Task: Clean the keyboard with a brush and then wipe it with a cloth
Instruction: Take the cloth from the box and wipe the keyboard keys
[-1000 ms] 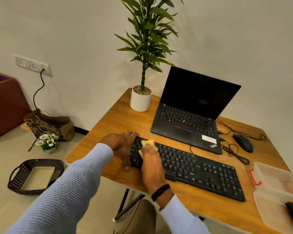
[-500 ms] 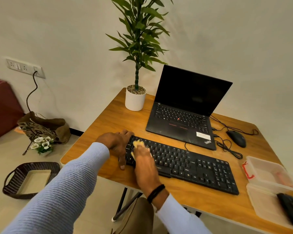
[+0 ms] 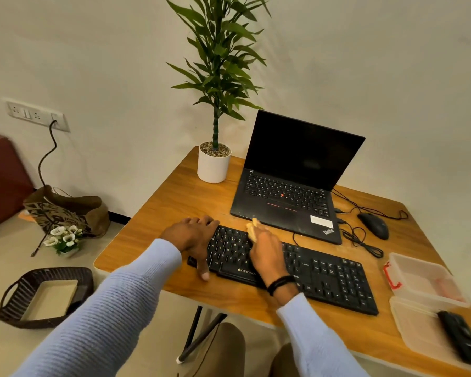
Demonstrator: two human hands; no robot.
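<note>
R hand w/ gripped cloth further right on keyboard, L hand flat; black item in near tub.

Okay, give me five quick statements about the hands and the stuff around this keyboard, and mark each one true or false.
1. The right hand holds a yellowish cloth on the keyboard. True.
2. The left hand is lifted clear of the keyboard. False: the left hand rests on its left end.
3. The laptop is open with a dark screen. True.
4. The mouse lies left of the potted plant. False: the mouse lies right of the laptop, and the potted plant stands left of it.
5. A dark object lies in the nearer clear container. True.
</note>
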